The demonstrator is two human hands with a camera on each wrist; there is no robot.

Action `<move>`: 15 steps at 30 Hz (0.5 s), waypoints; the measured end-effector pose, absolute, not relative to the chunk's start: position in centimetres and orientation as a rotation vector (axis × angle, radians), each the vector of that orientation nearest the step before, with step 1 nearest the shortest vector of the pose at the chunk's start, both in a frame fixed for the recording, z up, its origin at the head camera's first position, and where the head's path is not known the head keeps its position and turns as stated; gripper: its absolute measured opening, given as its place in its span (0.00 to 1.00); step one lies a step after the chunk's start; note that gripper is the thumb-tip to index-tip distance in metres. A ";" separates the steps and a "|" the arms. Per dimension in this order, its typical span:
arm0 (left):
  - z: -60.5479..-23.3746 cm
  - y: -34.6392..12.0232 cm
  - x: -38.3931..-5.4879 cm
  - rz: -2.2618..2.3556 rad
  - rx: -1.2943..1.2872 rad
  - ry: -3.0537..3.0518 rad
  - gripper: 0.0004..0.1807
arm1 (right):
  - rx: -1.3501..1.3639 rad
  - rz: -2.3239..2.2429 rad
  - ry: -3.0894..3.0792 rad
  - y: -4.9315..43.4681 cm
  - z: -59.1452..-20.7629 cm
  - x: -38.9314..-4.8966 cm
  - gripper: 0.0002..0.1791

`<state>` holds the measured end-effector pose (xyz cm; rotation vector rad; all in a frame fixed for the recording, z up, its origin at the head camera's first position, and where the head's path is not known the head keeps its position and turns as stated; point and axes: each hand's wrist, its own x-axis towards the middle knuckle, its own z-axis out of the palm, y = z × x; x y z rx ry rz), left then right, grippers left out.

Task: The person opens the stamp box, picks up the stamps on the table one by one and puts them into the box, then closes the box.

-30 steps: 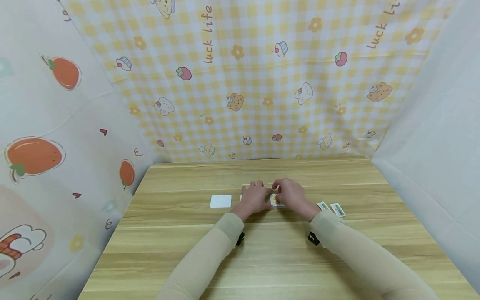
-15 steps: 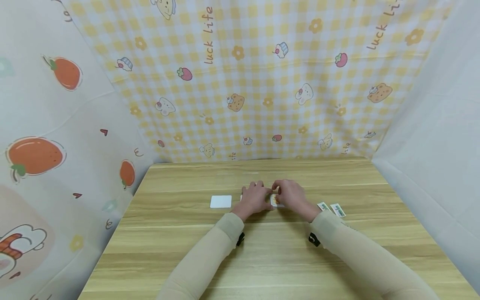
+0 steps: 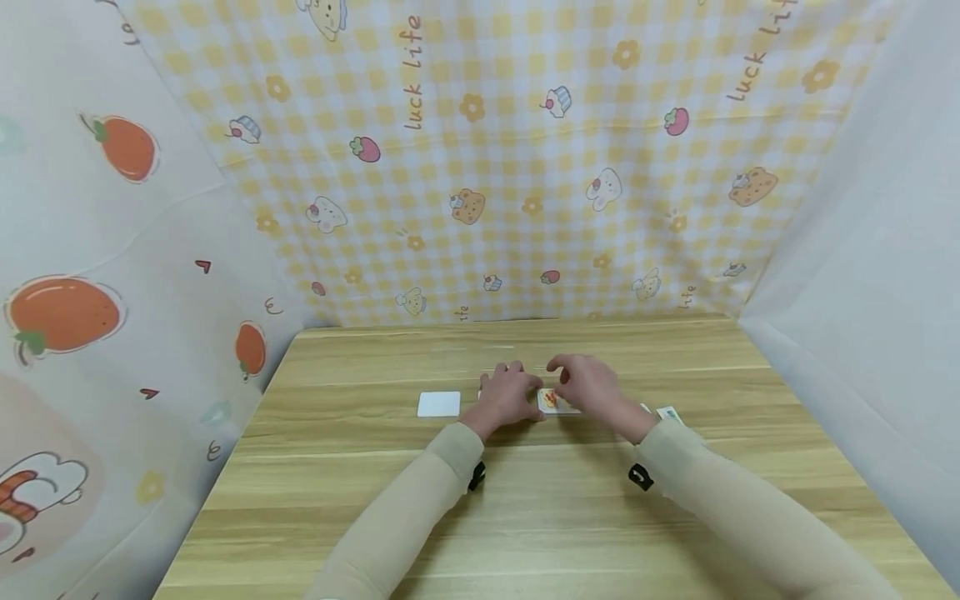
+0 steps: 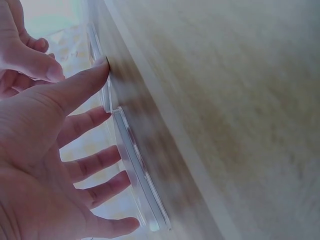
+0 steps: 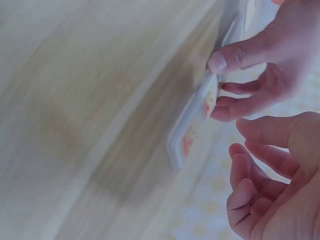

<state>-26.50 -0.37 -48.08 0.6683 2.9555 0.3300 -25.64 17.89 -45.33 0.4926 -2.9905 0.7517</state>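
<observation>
A flat white card (image 3: pixel 553 402) with thick clear edges and a red-and-yellow picture lies on the table between my hands. At its left end, my left hand (image 3: pixel 510 396) pinches it across the near and far edges with thumb and index finger. The other left fingers rest on a neighbouring clear-edged plate (image 4: pixel 137 170), mostly hidden beneath that hand in the head view. My right hand (image 3: pixel 591 387) hovers just right of the picture, apart from the card. Its fingers (image 5: pixel 242 170) are loosely curled with nothing visible between them.
A plain white card (image 3: pixel 438 404) lies left of my left hand. Small printed pieces (image 3: pixel 669 414) lie to the right, partly hidden by the right forearm. Faint transparent edges (image 3: pixel 495 347) show behind the hands. Patterned cloth (image 3: pixel 465 167) hangs behind the wooden table (image 3: pixel 525 517).
My right hand has lifted off the picture and moved slightly right, uncovering more of the card. The right forearm now covers more of the printed pieces. My left hand keeps its hold.
</observation>
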 end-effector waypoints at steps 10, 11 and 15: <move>-47.9 -0.4 -26.3 0.370 0.669 2.937 0.32 | 0.532 0.722 -2.989 21.2 -42.9 -24.0 0.18; -47.9 -0.5 -26.3 0.370 0.672 2.937 0.32 | 0.533 0.716 -2.989 21.6 -42.7 -23.8 0.17; -47.9 -0.9 -26.4 0.392 0.695 2.924 0.33 | 0.537 0.695 -2.997 23.5 -42.1 -23.2 0.16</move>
